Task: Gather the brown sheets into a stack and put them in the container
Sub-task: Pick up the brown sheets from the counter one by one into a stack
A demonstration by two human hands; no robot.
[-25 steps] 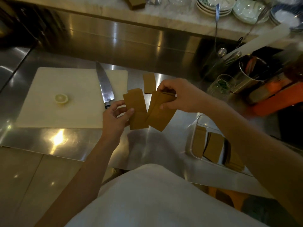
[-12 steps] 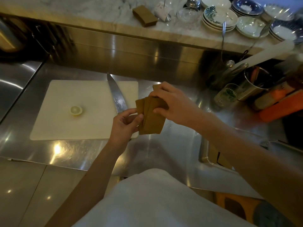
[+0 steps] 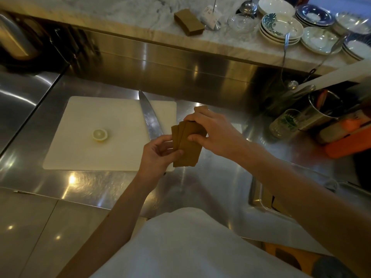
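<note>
Both of my hands hold a fanned bunch of brown sheets (image 3: pixel 187 146) above the steel counter, just right of the cutting board. My left hand (image 3: pixel 158 151) pinches the bunch's lower left corner. My right hand (image 3: pixel 212 133) grips its top and right side. One more brown sheet (image 3: pixel 200 108) lies on the counter behind my right hand, mostly hidden by it. The clear container (image 3: pixel 259 199) sits at the right under my right forearm, with a few brown sheets inside, largely hidden.
A white cutting board (image 3: pixel 80 137) carries a lemon half (image 3: pixel 99 134) and a large knife (image 3: pixel 149 117). A glass (image 3: pixel 286 123), a metal utensil cup (image 3: pixel 321 109) and an orange box (image 3: pixel 349 141) crowd the right. The marble ledge holds stacked plates (image 3: pixel 281 29) and a brown block (image 3: pixel 188 22).
The two separate fans of sheets, one in each hand, have come together into one bunch held by both hands. The camera has tilted up, so the container has slid toward the lower right.
</note>
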